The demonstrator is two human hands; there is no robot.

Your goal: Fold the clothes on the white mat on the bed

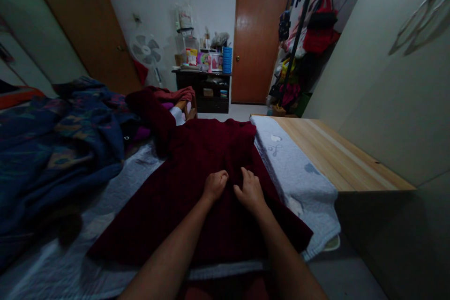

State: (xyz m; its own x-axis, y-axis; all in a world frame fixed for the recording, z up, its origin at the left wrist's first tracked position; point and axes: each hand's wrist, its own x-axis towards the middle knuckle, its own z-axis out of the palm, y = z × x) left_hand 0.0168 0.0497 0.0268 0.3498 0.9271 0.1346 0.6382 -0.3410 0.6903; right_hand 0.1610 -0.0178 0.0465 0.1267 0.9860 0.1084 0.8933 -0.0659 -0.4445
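A dark red coat-like garment (197,164) lies spread over the bed, its wide hem toward me and one sleeve (151,112) stretched out to the far left. My left hand (215,185) is closed at the middle of the garment, its fingertips pinching the cloth near a lengthwise fold. Just right of it, my right hand (250,192) rests on the same garment with thumb and fingers apart. A small gap separates the two hands. Both palms face down, so their undersides are hidden.
Blue patterned bedding (70,136) is heaped on the left. A pale quilted sheet (295,168) covers the bed, beside a wooden board (337,154) on the right. Beyond stand a fan (146,51), a dark cabinet (204,96), a door (258,37) and hanging bags (319,33).
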